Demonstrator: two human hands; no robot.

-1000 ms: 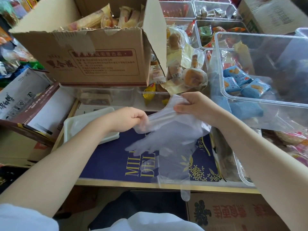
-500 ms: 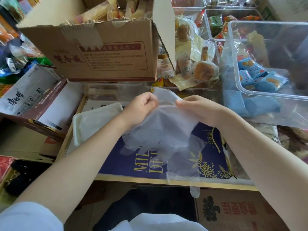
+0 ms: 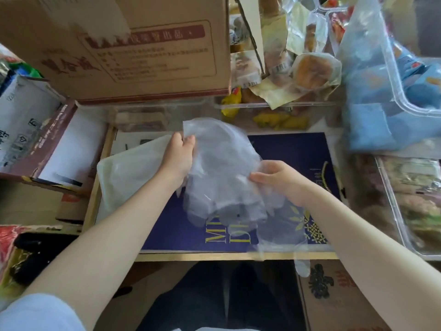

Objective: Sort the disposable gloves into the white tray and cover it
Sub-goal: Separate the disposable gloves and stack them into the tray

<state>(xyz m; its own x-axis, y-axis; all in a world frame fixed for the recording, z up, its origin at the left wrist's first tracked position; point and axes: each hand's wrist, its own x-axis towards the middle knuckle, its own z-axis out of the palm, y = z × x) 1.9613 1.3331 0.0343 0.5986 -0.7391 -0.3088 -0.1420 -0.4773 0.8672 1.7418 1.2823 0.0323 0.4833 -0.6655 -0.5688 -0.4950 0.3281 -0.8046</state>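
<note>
Both hands, left hand (image 3: 177, 158) and right hand (image 3: 278, 179), pinch the flimsy, slippery disposable gloves (image 3: 222, 177) by their edges; best gathered bunched.

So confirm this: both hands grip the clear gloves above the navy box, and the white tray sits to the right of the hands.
Wrong on the side. The head view shows the white tray to the left, partly behind the left hand. The rest stands: left and right hand grip the clear gloves above the navy box.
</note>
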